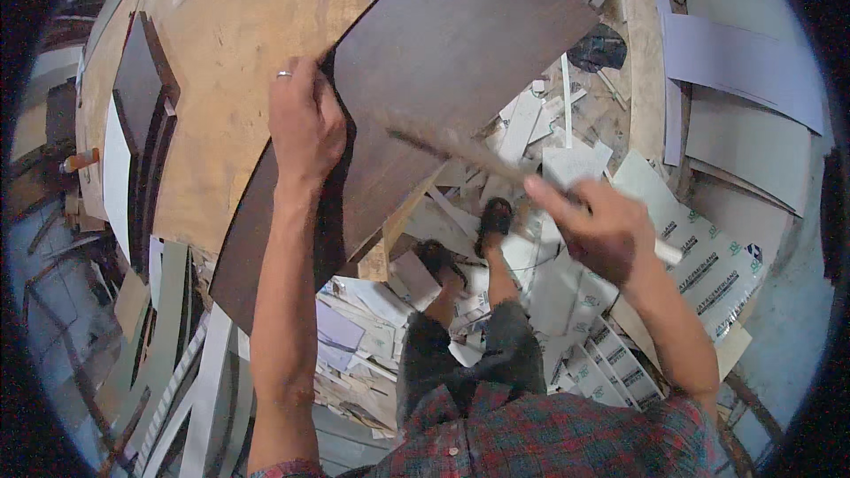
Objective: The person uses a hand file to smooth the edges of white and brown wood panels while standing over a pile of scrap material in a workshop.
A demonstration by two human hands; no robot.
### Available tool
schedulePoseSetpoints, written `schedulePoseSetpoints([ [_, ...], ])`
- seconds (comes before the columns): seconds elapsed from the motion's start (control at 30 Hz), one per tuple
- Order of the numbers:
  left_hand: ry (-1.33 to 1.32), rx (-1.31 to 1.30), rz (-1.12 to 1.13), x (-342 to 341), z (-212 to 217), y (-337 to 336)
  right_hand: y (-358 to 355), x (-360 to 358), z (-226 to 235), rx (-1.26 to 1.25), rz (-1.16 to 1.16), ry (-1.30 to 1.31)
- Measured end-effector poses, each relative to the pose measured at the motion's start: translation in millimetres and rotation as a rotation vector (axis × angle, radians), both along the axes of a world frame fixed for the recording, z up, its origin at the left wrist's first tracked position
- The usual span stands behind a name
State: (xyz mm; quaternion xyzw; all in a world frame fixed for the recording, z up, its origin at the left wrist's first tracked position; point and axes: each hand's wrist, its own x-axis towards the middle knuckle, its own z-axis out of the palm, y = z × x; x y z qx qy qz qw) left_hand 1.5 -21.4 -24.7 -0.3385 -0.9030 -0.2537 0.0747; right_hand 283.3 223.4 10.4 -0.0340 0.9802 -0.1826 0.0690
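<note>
A large dark brown board (460, 44) slants across the middle, tilted, its long black edge facing left. My left hand (305, 124), a ring on one finger, is closed over that edge. To the right, my right hand (602, 226) is wrapped round the pale handle (668, 253) of a long, narrow file (469, 155). The file is smeared by motion, and its tip reaches over the board's face. Whether the file touches the board, I cannot tell. Part of the board's edge is hidden under my left hand.
A wooden worktable (221, 35) lies under the board. Dark and white offcuts (137, 124) stand at its left, near an orange-handled tool (81, 160). White scraps (567, 301) litter the floor round my feet. Pale sheets (744, 62) lie at the right; long strips (199, 398) lean lower left.
</note>
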Motion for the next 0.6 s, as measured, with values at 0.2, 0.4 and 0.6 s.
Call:
schedulePoseSetpoints([
  [0.2, -0.001, -0.006, 0.000, 3.5, 2.4, 4.0, 23.8, -36.8, -16.1, -0.045, -0.160, 0.182],
  [0.4, -0.012, 0.017, 0.016, 3.7, 1.8, 2.0, 1.5, 7.0, -15.3, -0.054, -0.078, -0.080],
  [0.6, -0.029, 0.028, -0.020, -0.3, 3.5, 7.3, 30.4, -60.2, -13.4, -0.086, -0.187, 0.294],
])
